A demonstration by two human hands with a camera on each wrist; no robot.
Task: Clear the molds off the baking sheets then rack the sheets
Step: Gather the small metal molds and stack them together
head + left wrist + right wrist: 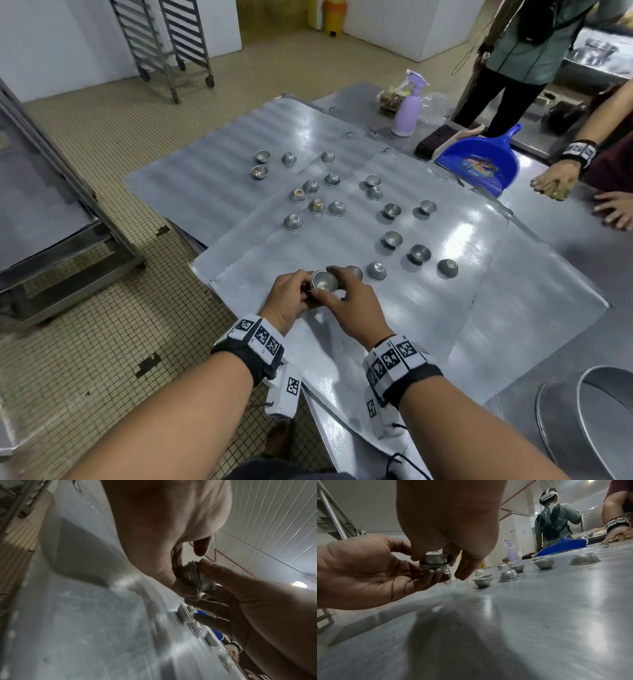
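Note:
A small stack of nested metal molds (323,282) (197,577) (434,562) is held just above the near edge of the top baking sheet (428,308). My left hand (305,287) (426,573) cups the stack from below with curled fingers. My right hand (337,286) (436,559) pinches the top mold by its rim from above. Several loose molds (376,270) lie scattered over this sheet, some upright and some upside down. More molds (262,157) sit on a second sheet (205,164) at the far left.
Two empty wheeled racks (164,44) stand on the tiled floor at back left. A purple spray bottle (407,106), a brush (435,140) and a blue dustpan (479,161) sit beyond the sheets. Another person's hands (555,181) rest at the right. A round pan (599,411) lies near right.

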